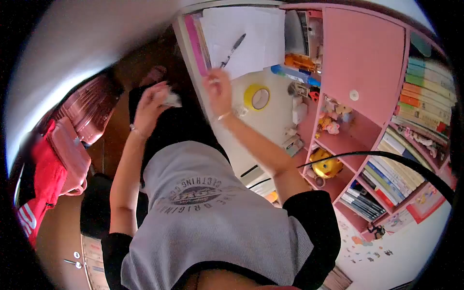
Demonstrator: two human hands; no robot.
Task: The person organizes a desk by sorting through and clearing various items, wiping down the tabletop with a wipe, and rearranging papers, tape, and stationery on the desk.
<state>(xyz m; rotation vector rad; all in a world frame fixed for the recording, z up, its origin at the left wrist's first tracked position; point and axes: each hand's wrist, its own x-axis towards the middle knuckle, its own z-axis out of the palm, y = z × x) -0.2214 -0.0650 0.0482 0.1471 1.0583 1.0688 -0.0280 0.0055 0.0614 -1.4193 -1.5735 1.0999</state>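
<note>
My left hand, above my lap, has its fingers closed on a small crumpled whitish piece, too blurred to name. Over the desk's near edge is my right hand, fingers curled in and slightly smeared; whatever they pinch, if anything, I cannot make out. Just beyond it, a black pen lies on white paper sheets. A roll of yellow tape rests on the white desk to the right of that hand.
Pink shelves with books and small toys stand at the right. A dark cable crosses in front of them. Blue and orange items lie at the desk's back. A pink suitcase and a pink bag are at the left.
</note>
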